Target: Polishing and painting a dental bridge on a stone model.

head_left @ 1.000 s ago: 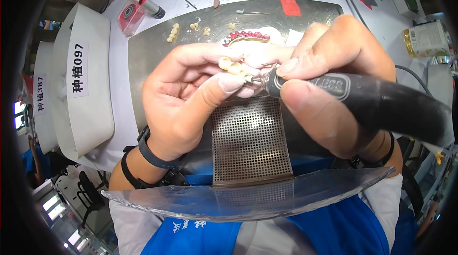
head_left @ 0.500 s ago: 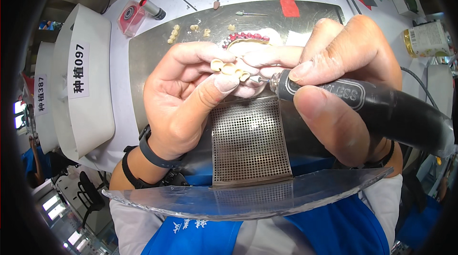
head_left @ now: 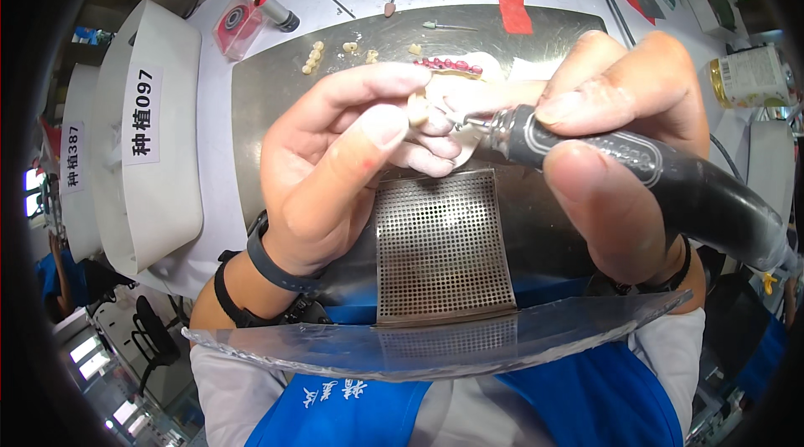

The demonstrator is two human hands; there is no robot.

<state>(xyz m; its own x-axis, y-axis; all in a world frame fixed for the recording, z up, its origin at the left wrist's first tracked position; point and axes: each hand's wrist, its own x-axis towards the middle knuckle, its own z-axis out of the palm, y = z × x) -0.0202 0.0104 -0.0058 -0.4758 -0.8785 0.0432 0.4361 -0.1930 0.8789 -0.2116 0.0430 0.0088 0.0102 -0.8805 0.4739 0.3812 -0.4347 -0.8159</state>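
Note:
My left hand [head_left: 335,146] is closed, pinching a cream-coloured dental bridge [head_left: 417,109] between thumb and fingertips. Only a small part of the bridge shows; the fingers cover the rest. In my right hand [head_left: 620,112] is a thick black rotary handpiece [head_left: 603,150], gripped like a pen and pointing left. Its thin metal bur [head_left: 466,124] ends close to the bridge, and I cannot tell whether they touch. White dust coats the fingertips. Just beyond the hands lies a dental model [head_left: 450,67] with dark red teeth, partly covered by the fingers.
Small cream crown pieces [head_left: 314,58] lie on the dark metal sheet [head_left: 260,104]. Below my hands is a perforated metal plate [head_left: 442,246], with a transparent shield [head_left: 435,351] nearer me. White bins [head_left: 163,196] stand left; a red patch [head_left: 515,15] and a mounted bur [head_left: 444,26] lie beyond.
The bridge has been turned in my left fingers: its row of crowns showed before, and now only a small part does. The handpiece has shifted slightly right in the picture.

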